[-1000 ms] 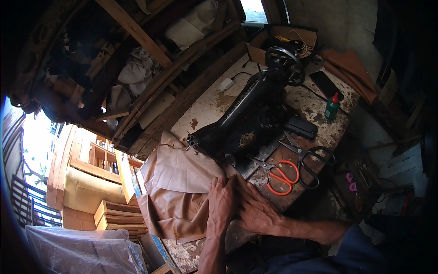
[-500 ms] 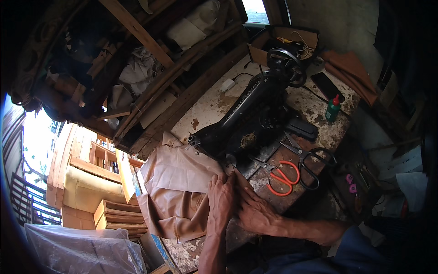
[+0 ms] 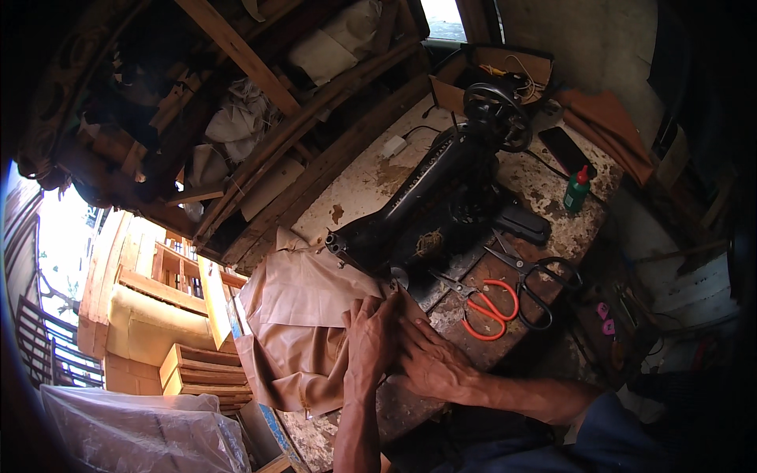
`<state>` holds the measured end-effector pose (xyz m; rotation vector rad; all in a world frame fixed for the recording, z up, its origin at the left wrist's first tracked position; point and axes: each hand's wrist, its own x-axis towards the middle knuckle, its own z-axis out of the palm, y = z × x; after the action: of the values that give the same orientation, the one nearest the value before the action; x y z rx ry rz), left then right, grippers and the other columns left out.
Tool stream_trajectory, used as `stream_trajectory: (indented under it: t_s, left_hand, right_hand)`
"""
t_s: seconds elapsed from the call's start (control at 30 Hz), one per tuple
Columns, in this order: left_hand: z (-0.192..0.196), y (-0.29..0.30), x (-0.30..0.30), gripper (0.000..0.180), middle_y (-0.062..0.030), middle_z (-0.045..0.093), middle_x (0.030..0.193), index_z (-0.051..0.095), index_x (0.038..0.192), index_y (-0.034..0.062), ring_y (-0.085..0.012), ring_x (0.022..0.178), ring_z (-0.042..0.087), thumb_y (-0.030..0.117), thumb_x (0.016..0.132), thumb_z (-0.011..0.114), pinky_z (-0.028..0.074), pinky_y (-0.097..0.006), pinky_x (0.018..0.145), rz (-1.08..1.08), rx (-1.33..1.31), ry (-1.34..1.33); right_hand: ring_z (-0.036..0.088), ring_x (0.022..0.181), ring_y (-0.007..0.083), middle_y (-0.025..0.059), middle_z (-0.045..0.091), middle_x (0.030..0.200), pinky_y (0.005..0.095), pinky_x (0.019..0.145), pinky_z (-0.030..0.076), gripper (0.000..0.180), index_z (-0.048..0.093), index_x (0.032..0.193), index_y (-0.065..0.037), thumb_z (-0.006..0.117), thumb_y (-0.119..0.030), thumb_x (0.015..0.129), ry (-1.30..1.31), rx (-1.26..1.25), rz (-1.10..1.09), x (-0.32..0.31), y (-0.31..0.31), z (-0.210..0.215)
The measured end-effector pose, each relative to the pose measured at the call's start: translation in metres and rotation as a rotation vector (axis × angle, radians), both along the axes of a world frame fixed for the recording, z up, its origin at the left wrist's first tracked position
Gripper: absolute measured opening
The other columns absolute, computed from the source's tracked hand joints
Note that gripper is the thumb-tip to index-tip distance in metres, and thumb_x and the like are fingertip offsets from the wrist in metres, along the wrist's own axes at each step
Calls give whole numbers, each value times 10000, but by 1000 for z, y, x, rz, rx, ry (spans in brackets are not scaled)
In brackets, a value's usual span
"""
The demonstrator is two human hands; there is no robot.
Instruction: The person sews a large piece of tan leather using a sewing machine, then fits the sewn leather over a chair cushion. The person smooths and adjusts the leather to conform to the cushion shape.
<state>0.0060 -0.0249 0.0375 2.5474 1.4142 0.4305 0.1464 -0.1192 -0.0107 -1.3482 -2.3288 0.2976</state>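
Observation:
A tan, leather-like sheet (image 3: 307, 296) lies folded and rumpled at the near left of the table, its right edge under the head of a black sewing machine (image 3: 426, 197). My left hand (image 3: 369, 339) is on this sheet just in front of the needle area, fingers bent and closed at its edge. Beside it my right hand (image 3: 435, 364) lies flat with fingers stretched over the darker brown part of the material. The fingertips of both hands are close to the presser foot, which the machine head and fingers partly hide.
Orange-handled scissors (image 3: 490, 311) and black-handled scissors (image 3: 536, 284) lie right of the machine. Farther back are a green bottle with a red cap (image 3: 577, 189), a dark phone (image 3: 562, 150) and an open box (image 3: 449, 96). Wooden shelving (image 3: 315, 98) borders the table's far left.
The tan sheet has shifted slightly left. My left hand has moved a little left with it, and my right hand has slid slightly left, its fingers more spread.

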Motion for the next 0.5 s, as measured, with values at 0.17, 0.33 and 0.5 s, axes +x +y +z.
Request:
stream_trajectory:
  t_s: [0.17, 0.33, 0.5]
  left_hand:
    - [11, -1, -22, 445, -67, 700, 1136, 761, 1337, 166, -280, 1147, 601, 131, 896, 702, 334, -479, 1067, 23, 129, 59]
    - [9, -5, -8, 396, -84, 696, 1044, 804, 1247, 157, -298, 1101, 607, 82, 880, 675, 357, -462, 1045, -72, 89, 100]
    - [11, -13, 8, 400, -131, 658, 1031, 783, 1251, 135, -339, 1076, 604, 83, 871, 669, 418, -483, 999, -63, -1, 78]
  right_hand:
    - [289, 1611, 409, 247, 481, 1629, 534, 1343, 132, 714, 598, 1491, 1, 480, -569, 1079, -44, 51, -65, -5, 2, 1]
    - [343, 1580, 404, 256, 533, 1564, 536, 1340, 150, 650, 660, 1415, 8, 499, -518, 1069, -40, 0, -51, -3, 0, 6]
    - [415, 1525, 411, 262, 599, 1472, 550, 1340, 155, 580, 702, 1345, 15, 533, -442, 1029, -66, -13, -17, 0, 2, 9]
